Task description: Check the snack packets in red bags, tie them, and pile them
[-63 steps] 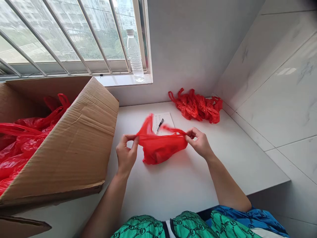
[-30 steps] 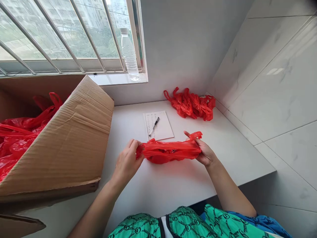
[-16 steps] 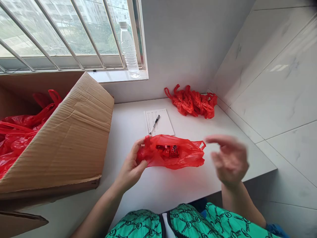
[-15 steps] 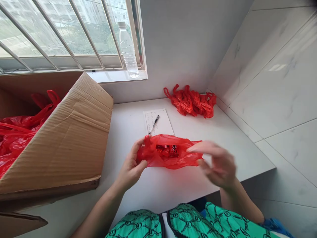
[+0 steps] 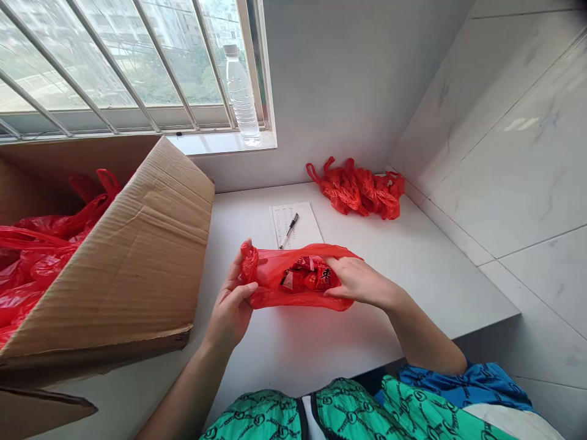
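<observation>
A thin red plastic bag (image 5: pixel 270 297) spans the space between my hands above the white table, its mouth facing up. Small shiny red packets (image 5: pixel 305 275), one with a large black character, show through the opening. At the bag's left end, my left hand (image 5: pixel 233 305) grips the gathered handle between thumb and fingers. My right hand (image 5: pixel 360 280) reaches into the mouth from the right, thumb and forefinger apart at the edge of the packets. Its other fingers are hidden by the hand and the bag.
On the left stands an open cardboard box (image 5: pixel 151 256) holding red plastic bags (image 5: pixel 55 244). More crumpled red bags (image 5: pixel 360 189) lie at the table's back right. A pen (image 5: pixel 288 230) rests on a written sheet (image 5: pixel 308 226). A water bottle (image 5: pixel 243 101) stands on the windowsill.
My right hand has moved left, from the bag's right edge into its mouth. My left hand has shifted slightly left with the handle, and more of the packets shows.
</observation>
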A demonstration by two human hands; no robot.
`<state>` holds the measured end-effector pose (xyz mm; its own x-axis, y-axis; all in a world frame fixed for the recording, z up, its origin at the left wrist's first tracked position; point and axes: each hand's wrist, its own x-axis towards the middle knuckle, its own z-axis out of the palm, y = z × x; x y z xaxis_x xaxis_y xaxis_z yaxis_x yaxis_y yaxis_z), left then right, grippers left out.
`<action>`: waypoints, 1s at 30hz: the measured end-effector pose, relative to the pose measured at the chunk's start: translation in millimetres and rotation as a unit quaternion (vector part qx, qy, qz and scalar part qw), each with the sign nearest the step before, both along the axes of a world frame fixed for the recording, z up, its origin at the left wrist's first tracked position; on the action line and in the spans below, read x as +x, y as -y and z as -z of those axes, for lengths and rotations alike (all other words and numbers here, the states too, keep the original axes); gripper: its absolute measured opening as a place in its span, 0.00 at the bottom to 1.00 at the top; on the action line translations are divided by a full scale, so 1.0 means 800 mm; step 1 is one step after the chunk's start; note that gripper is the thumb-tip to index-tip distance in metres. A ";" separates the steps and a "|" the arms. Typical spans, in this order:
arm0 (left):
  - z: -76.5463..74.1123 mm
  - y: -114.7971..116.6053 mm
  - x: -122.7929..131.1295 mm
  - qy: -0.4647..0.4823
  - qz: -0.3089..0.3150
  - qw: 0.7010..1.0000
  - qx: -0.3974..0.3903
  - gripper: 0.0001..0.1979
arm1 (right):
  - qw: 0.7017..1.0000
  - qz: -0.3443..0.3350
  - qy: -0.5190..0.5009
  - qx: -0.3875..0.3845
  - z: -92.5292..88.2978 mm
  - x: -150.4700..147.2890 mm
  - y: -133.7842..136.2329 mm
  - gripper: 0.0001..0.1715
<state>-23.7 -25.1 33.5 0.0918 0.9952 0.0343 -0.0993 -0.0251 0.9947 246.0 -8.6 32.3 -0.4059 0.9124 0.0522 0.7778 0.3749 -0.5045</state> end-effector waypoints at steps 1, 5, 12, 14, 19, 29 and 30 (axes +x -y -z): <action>0.001 0.001 0.001 -0.004 0.006 1.000 0.008 0.37 | 1.000 -0.012 0.016 0.002 -0.003 -0.004 -0.001 0.29; 0.008 0.002 0.007 -0.053 0.032 0.996 0.057 0.40 | 0.998 -0.049 0.017 0.030 0.005 -0.027 -0.015 0.23; 0.016 0.008 0.017 -0.117 -0.022 0.983 0.136 0.40 | 0.999 -0.022 0.010 0.046 0.035 -0.049 -0.027 0.19; 0.015 0.009 0.018 -0.129 -0.030 0.981 0.142 0.39 | 0.999 -0.017 0.007 0.050 0.036 -0.049 -0.027 0.13; 0.013 0.012 0.023 -0.146 -0.038 0.974 0.171 0.40 | 0.997 -0.068 -0.037 0.021 0.040 -0.063 -0.023 0.08; 0.017 0.009 0.017 -0.064 -0.057 0.983 0.165 0.41 | 0.992 -0.118 0.006 0.030 0.043 -0.063 -0.013 0.31; 0.017 0.009 0.017 -0.064 -0.059 0.982 0.167 0.41 | 0.993 -0.116 0.008 0.017 0.041 -0.059 -0.012 0.26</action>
